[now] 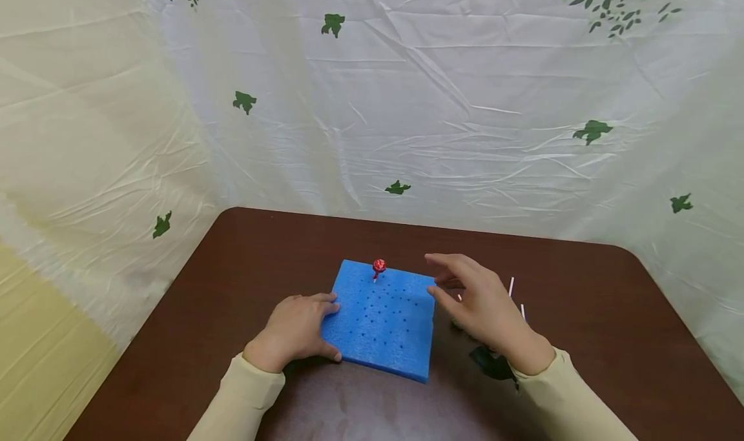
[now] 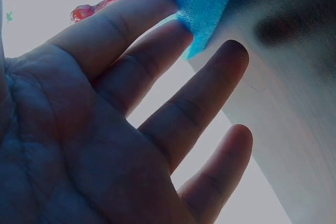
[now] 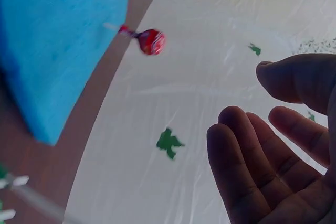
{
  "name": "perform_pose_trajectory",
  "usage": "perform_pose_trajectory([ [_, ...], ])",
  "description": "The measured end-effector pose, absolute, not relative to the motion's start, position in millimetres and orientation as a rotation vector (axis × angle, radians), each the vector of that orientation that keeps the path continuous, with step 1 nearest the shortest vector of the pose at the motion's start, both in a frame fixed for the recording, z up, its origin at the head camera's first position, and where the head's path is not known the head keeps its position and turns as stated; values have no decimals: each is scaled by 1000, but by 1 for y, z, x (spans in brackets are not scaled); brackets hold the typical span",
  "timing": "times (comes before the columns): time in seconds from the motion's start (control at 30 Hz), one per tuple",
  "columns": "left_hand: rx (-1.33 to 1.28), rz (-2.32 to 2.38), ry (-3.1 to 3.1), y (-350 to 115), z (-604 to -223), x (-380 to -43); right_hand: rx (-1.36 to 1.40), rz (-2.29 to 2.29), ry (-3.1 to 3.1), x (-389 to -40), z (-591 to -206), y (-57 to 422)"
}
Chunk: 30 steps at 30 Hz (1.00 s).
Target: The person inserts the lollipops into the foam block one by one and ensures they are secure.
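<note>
A blue foam board (image 1: 360, 338) with rows of small holes lies on the table. One lollipop (image 1: 379, 266) in a red wrapper stands upright in a hole near its far edge; the right wrist view shows its white stick entering the foam. My left hand (image 1: 298, 328) touches the board's left edge, its fingers spread and fairly straight, as the left wrist view confirms. Above and beyond the board's right edge hovers my right hand (image 1: 479, 299), fingers loosely bent, thumb apart, nothing between them. White sticks (image 1: 511, 287) show behind the right hand, which hides most of what they belong to.
A dark item (image 1: 491, 363) lies under the right wrist, partly covered. The brown table (image 1: 279, 254) has rounded far corners. A pale curtain (image 1: 494, 105) with green leaf prints hangs behind it and along the left.
</note>
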<state>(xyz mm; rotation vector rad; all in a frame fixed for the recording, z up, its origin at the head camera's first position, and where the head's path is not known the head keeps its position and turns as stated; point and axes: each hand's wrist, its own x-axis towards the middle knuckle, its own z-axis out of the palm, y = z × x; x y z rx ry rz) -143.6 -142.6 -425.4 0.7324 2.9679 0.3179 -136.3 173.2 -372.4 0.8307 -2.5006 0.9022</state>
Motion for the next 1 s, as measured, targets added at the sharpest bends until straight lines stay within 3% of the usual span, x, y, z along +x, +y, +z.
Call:
perform_pose_trajectory([
  [0.63, 737, 314, 2968, -144, -427, -143, 467, 669, -2650, -82, -420, 288],
  [1.0, 752, 328, 2964, -145, -428, -143, 254, 598, -2784, -73, -443, 310],
])
